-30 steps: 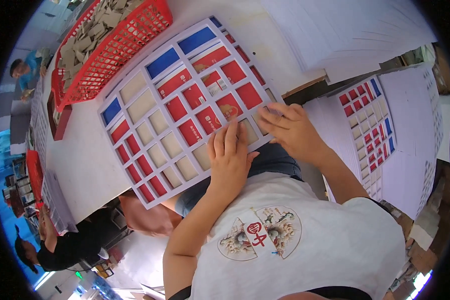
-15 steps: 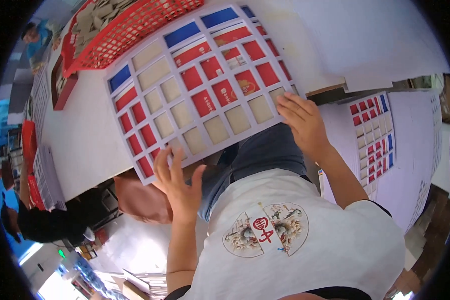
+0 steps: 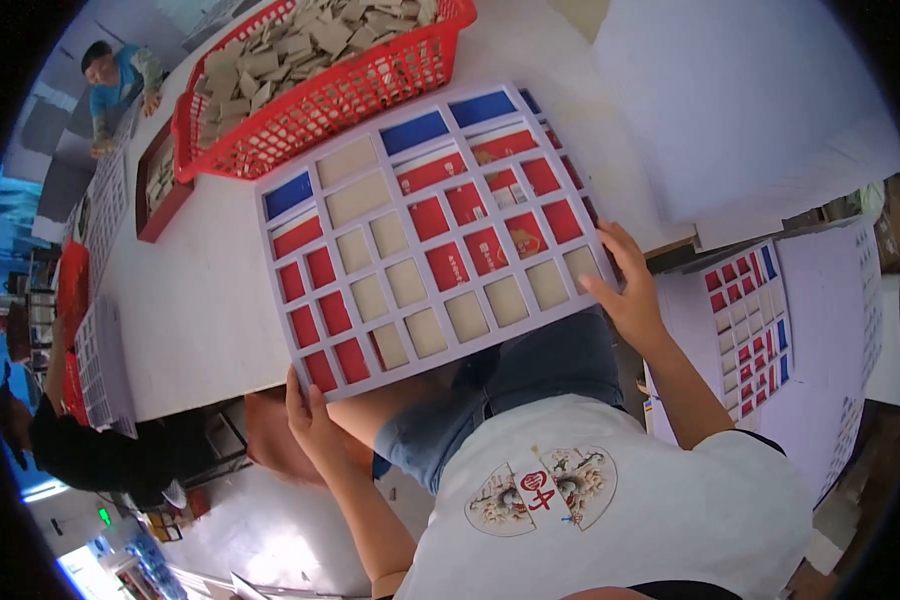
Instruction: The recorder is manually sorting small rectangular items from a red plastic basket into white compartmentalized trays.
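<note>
A pale lavender grid board [image 3: 378, 378] with many windows lies tilted across the near edge of the table. Red, blue and beige pieces fill its windows. At its lower left corner, my left hand [image 3: 315, 425] pinches the edge, thumb and fingers around it. My right hand [image 3: 630, 300] grips the right end, its thumb over the rim and the other fingers along the side. Part of another layer shows beneath the board at its right side.
Behind the board stands a red plastic basket [image 3: 320, 113] heaped with beige cardboard pieces [image 3: 260, 65]. A dark red box [image 3: 160, 200] is left of it. Another filled grid board [image 3: 750, 330] lies on a surface at right. Two people work at left; a brown stool [image 3: 280, 440] stands below.
My left hand, fingers spread earlier, has closed on the board's lower left corner. My right hand has tightened on the right end. The whole view has shifted, showing more of the basket.
</note>
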Demonstrator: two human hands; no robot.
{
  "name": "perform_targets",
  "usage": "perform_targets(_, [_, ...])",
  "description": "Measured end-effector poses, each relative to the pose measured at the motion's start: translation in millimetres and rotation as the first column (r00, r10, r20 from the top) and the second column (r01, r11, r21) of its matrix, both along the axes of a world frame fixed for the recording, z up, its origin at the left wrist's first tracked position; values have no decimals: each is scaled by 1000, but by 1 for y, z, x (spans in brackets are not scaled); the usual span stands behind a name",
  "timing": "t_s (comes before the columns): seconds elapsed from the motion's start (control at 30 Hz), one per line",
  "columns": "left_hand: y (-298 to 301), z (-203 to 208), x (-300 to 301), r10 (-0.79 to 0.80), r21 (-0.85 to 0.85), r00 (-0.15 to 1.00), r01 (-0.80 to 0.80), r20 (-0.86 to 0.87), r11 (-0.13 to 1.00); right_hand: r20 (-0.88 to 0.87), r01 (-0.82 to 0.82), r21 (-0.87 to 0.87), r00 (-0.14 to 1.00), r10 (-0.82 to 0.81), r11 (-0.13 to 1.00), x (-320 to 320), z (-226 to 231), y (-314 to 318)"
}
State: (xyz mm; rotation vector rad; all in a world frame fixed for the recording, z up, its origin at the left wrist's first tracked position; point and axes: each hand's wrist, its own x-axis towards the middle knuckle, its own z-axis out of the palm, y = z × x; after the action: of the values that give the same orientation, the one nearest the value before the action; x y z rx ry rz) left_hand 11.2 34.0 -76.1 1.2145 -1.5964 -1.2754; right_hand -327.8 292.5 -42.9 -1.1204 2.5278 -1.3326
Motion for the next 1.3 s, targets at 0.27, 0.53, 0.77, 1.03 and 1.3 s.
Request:
perform_targets(0.27, [-18, -9, -24, -78, -158, 959, 125, 272, 979, 393, 197, -46, 905, -163, 979, -14, -17, 12])
perform_targets(0.53, [-33, 4, -29, -110, -54, 965, 126, 239, 990, 253, 209, -5, 946, -201, 978, -16, -20, 10])
perform_targets(0.77, [-28, -3, -34, -30, 74, 997, 25, 73, 997, 254, 192, 16, 949, -190, 981, -25, -18, 7])
perform_targets(1.03, [-61, 9, -22, -22, -8, 997, 22, -75, 1000, 38, 28, 63, 999, -31, 998, -57, -6, -14])
perform_targets(1.3, [-183, -37, -24, 398, -655, 799, -6, 451, 756, 382, -31, -296, 912, 148, 955, -140, -28, -50])
